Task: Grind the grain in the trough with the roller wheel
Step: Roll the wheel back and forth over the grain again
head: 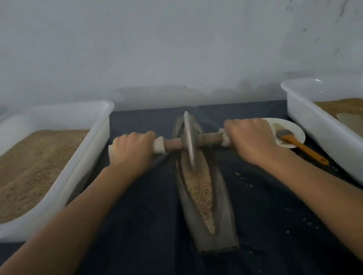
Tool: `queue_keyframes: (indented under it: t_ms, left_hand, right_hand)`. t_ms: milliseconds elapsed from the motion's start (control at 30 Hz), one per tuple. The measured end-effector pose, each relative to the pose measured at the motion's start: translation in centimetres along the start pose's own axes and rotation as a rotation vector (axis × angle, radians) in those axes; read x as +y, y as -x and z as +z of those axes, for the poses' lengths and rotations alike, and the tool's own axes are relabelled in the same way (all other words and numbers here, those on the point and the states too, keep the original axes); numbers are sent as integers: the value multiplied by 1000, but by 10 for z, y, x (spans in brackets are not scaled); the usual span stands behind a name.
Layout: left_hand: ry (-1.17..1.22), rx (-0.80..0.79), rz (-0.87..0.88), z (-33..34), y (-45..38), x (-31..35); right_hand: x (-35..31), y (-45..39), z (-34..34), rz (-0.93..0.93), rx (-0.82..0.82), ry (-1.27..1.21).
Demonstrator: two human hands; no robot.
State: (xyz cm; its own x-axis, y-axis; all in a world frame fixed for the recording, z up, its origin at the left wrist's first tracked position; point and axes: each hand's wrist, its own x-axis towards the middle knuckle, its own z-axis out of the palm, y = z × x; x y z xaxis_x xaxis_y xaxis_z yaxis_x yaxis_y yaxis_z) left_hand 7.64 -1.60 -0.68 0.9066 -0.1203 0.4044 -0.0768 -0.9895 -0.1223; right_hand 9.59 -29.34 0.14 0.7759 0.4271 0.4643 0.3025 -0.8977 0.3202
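A long, boat-shaped grey trough [226,202] lies lengthwise in the middle of the dark table. Tan grain [199,187] fills its groove. A grey roller wheel [189,139] stands upright in the far half of the groove, on a wooden axle [172,144] whose ends are wrapped in white cloth. My left hand [131,150] grips the left end of the axle. My right hand [250,137] grips the right end. The cloth wraps are mostly hidden under my fingers.
A white tub [97,134] of tan meal stands at the left. A second white tub [311,119] with some meal stands at the right. Between it and my right hand, a white plate [293,128] holds an orange-handled brush [300,144]. Crumbs lie scattered on the dark cloth.
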Motion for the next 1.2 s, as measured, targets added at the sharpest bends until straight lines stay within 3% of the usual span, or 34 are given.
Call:
queue_keyframes:
  t_ms: [167, 267, 367, 533, 667, 800, 933, 1067, 1200]
  left_hand:
    - [69, 103, 165, -50, 109, 10]
    - [54, 88, 221, -66, 131, 6]
    - [9, 0, 170, -47, 102, 8]
    - [-106, 14, -53, -5, 7, 7]
    - [-130, 4, -21, -14, -11, 13]
    - [-131, -16, 102, -43, 53, 18]
    - [36, 85, 275, -71, 117, 15]
    - [23, 9, 226, -57, 104, 11]
    - [-16, 98, 90, -7, 35, 7]
  right_hand:
    - [1, 86, -53, -131, 74, -83]
    - [7, 105, -62, -124, -31, -167]
    - [3, 87, -42, -92, -85, -156]
    - [0, -2, 12, 58, 45, -27]
    - [3, -19, 20, 108, -57, -97]
    - [4, 50, -10, 52, -223, -207]
    - [2, 108, -54, -83, -66, -232]
    - [-2, 95, -50, -52, -205, -176]
    - [-9, 29, -13, 7, -91, -33]
